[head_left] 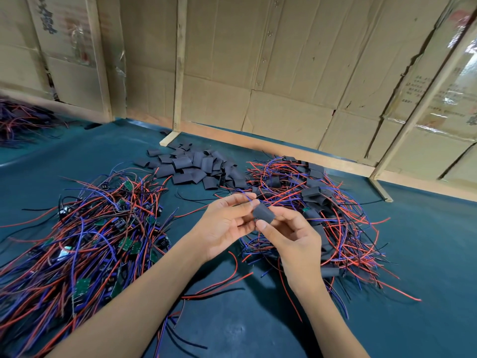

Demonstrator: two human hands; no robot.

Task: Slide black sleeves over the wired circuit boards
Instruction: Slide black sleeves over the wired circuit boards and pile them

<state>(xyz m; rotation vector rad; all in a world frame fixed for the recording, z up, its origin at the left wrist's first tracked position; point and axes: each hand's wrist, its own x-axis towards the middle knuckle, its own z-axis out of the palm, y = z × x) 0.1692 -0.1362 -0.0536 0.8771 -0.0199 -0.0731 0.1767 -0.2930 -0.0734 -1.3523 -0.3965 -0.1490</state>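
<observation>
— Above the dark green table mat [258, 319], what did we hold?
— Both our left hand [227, 224] and right hand [294, 241] pinched one short black sleeve [263, 212], red and blue wires [249, 196] trailing out.

A black sleeve [263, 212] is held up in the middle. More black sleeves [198, 166] lie in a pile behind. Green boards with red and blue wires [85, 236] lie left; covered ones [325, 210] lie right.
</observation>
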